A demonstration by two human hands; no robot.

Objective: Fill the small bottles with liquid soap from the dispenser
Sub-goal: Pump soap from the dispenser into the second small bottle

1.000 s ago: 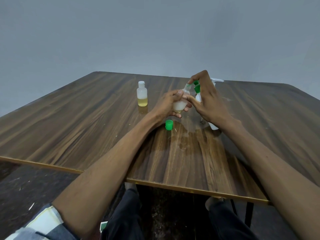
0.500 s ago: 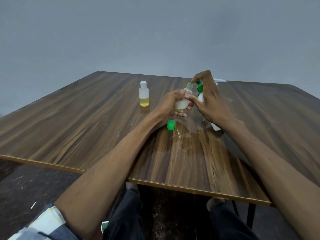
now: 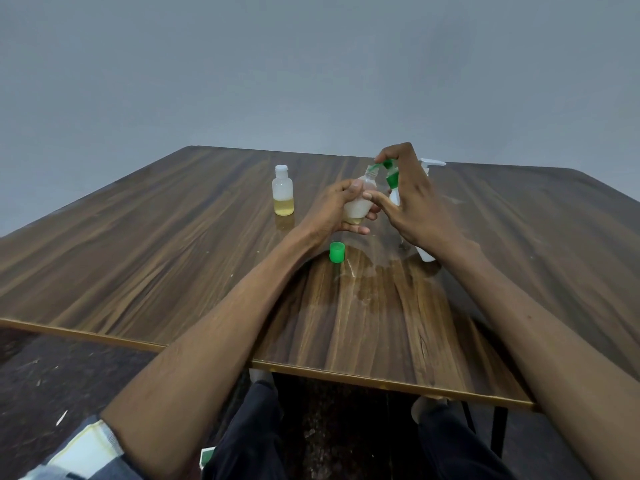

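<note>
My left hand grips a small translucent bottle, tilted with its open neck toward the green pump nozzle. My right hand covers the white soap dispenser, with fingers on its green pump head. A little yellow liquid shows at the held bottle's base. A loose green cap stands on the table just in front of my left hand. A second small bottle, capped white and holding yellow liquid, stands upright to the left.
The brown wooden table has its near edge close to my knees. A white pump top of another dispenser shows behind my right hand. A wet-looking sheen lies near the green cap.
Both hands with the bottle and dispenser stay nearly in place; the view has shifted slightly. My right fingers remain on the pump head.
</note>
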